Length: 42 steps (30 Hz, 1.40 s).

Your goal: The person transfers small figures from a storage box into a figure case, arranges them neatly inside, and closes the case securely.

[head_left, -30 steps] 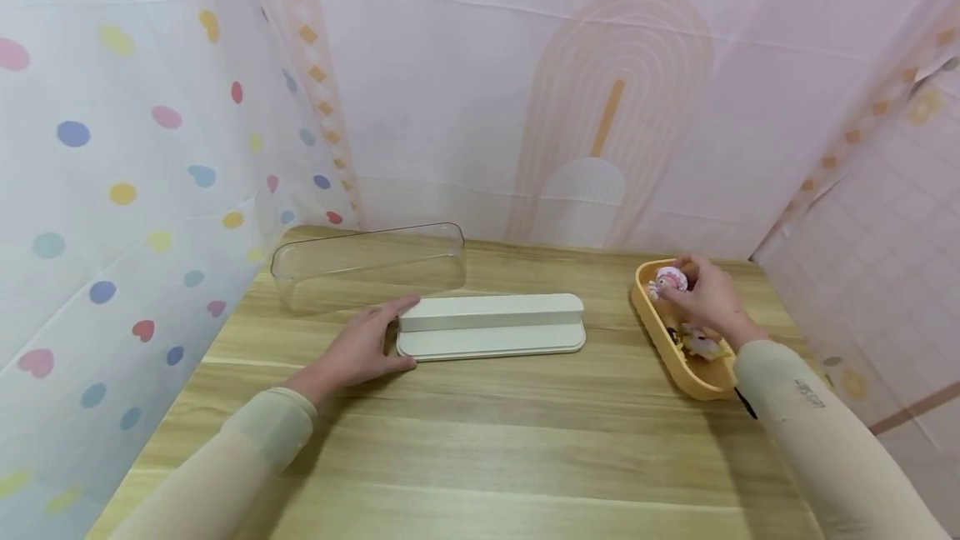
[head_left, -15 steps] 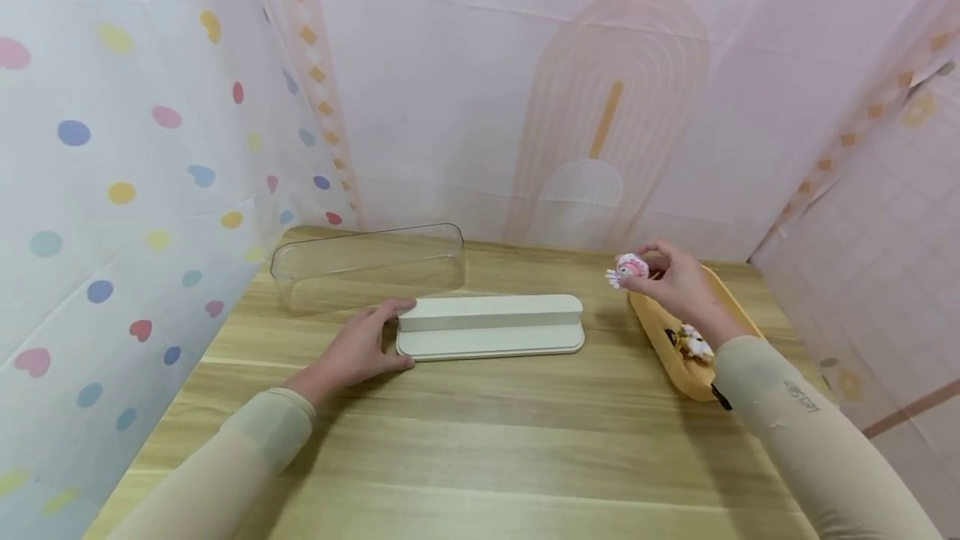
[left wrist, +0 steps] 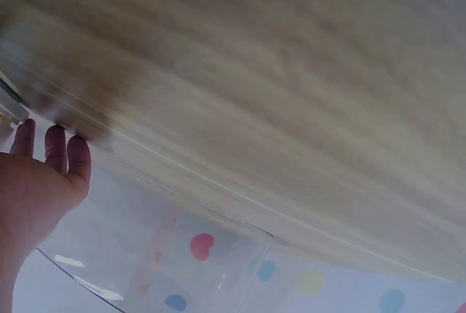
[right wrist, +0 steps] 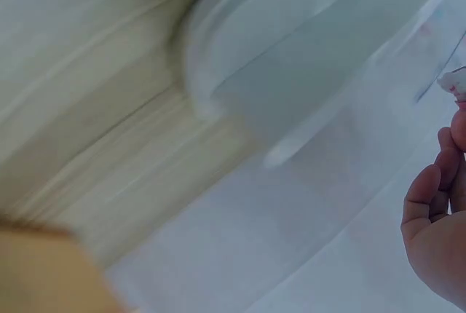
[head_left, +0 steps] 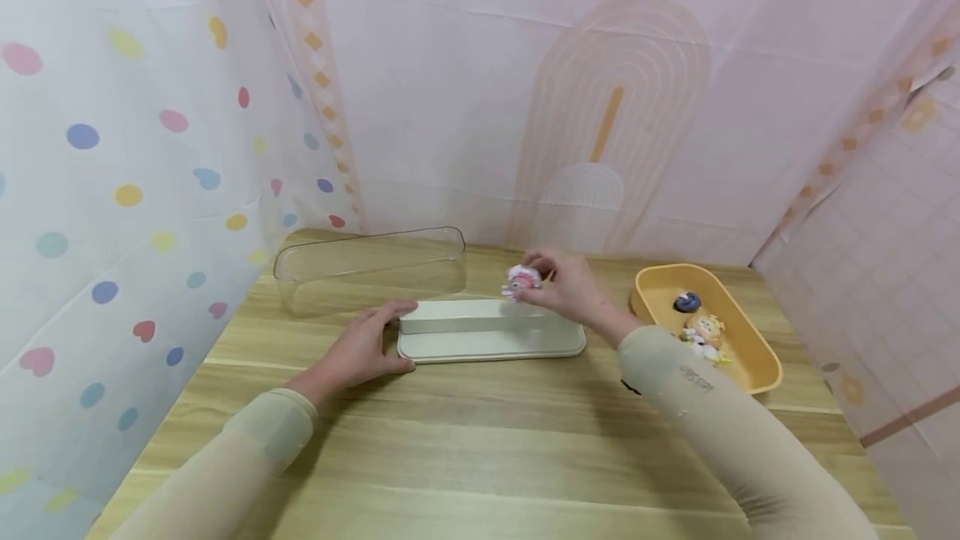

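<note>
A small pink-and-white figurine (head_left: 522,280) is pinched between the thumb and fingers of my right hand (head_left: 566,290), above the back step of a white two-level display base (head_left: 480,346). In the right wrist view only a bit of the figurine (right wrist: 456,84) shows at the edge. My left hand (head_left: 365,346) grips the left end of the base, thumb at the front and fingers at the back. The left wrist view shows that hand (left wrist: 44,182) with several fingertips at the base's end.
Behind the left hand stands a clear plastic cover (head_left: 375,269). On the right lies an orange tray (head_left: 738,307) holding several small figurines, among them a dark blue one (head_left: 686,302) and an orange-haired one (head_left: 705,327). Patterned cloth (head_left: 450,107) hangs behind the wooden table (head_left: 450,457).
My right hand has lifted the figurine out of the orange tray and carried it left, over the white base. The tray has turned and shifted slightly. My left hand stays put.
</note>
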### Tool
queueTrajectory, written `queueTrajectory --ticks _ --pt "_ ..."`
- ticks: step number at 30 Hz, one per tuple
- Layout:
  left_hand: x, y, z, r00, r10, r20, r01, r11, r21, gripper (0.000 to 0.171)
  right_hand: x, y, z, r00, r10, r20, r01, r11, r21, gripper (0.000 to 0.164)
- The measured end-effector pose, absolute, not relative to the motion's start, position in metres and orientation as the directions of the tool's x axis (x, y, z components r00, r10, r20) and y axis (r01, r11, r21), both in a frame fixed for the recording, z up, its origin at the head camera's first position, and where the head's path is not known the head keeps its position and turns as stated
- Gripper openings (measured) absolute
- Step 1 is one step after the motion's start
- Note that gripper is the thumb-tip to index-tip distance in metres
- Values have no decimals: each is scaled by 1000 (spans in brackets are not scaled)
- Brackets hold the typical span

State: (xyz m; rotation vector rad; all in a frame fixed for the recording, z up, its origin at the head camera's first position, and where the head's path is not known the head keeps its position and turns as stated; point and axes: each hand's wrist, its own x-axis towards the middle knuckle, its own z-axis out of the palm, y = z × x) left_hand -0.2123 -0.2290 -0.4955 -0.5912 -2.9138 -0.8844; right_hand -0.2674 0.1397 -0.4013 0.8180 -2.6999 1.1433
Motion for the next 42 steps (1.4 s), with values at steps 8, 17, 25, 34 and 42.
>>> queueTrajectory --ticks 8,17,25,34,42 --pt "-211 -227 -493 -932 339 131 354 764 540 95 -259 76 -412 -770 -580 266 -614 559 -558 42" --pt "-215 -227 -495 -927 352 131 364 757 543 98 -246 34 -429 -692 -673 260 -709 567 -420 39" --pt "-215 -228 -496 -918 369 147 386 742 548 97 -239 17 -446 -608 -728 315 -793 573 -206 35" --pt "-215 -229 -496 -908 375 184 412 728 548 95 -235 10 -460 -540 -742 396 -813 583 -17 39" --pt "-217 -229 -498 -900 391 191 428 714 554 95 -231 5 -465 -555 -748 363 -786 615 67 39"
